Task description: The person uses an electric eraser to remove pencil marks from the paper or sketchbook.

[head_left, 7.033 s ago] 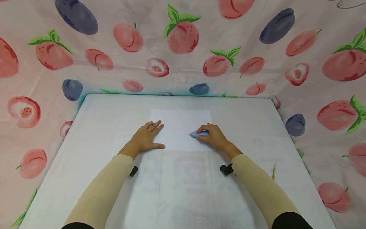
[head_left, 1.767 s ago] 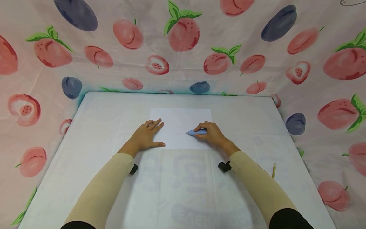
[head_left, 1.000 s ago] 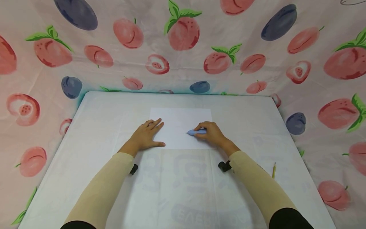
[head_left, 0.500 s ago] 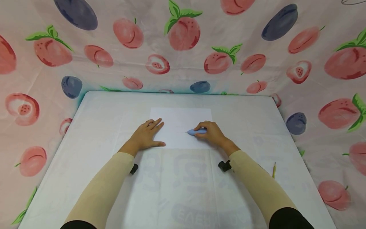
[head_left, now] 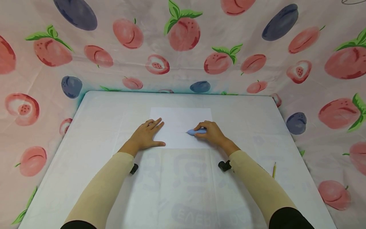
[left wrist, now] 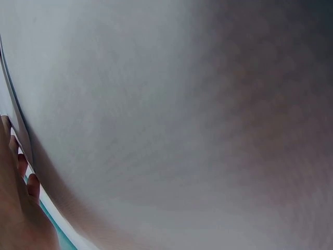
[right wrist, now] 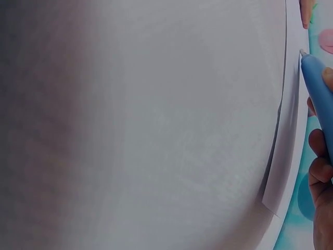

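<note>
Pen pinched in right grip, protruding leftward, over paper

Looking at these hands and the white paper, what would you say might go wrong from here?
The left hand rests only at the left side of the white paper, so the sheet might twist if the blue pen in the right hand drags on it.

The yellow pencil is partly hidden by the right sleeve in the head view; a sweep of that arm could knock it.
</note>
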`<action>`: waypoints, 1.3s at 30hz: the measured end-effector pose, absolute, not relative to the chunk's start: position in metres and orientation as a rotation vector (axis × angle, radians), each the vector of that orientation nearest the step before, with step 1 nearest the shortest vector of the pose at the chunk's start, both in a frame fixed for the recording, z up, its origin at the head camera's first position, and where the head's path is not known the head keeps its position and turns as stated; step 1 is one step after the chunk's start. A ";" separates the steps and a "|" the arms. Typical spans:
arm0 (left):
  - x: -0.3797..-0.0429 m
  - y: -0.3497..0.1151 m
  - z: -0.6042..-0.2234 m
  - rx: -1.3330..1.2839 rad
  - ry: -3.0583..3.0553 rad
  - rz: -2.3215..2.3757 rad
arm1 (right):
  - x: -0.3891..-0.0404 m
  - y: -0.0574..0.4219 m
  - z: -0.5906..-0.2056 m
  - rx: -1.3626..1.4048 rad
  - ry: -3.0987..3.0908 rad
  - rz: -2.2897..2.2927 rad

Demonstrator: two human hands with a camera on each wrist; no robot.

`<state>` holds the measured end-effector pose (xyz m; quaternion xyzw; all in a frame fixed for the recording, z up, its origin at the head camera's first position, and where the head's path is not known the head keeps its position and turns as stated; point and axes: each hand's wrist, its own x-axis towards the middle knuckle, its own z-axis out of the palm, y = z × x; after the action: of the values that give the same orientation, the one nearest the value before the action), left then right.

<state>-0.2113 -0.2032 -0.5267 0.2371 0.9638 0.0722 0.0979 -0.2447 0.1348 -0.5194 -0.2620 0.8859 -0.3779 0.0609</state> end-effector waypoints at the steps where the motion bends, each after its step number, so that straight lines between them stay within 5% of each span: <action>1: -0.211 -0.203 -0.527 0.703 2.853 0.213 | -0.245 0.135 -0.520 -0.789 2.678 -1.147; 39: -0.210 -0.202 -0.524 0.699 2.851 0.215 | -0.243 0.132 -0.518 -0.789 2.687 -1.132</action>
<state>-0.2100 -0.2024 -0.5242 0.2364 0.9639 0.0728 0.0990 -0.2433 0.1317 -0.5178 -0.2607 0.8879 -0.3741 0.0607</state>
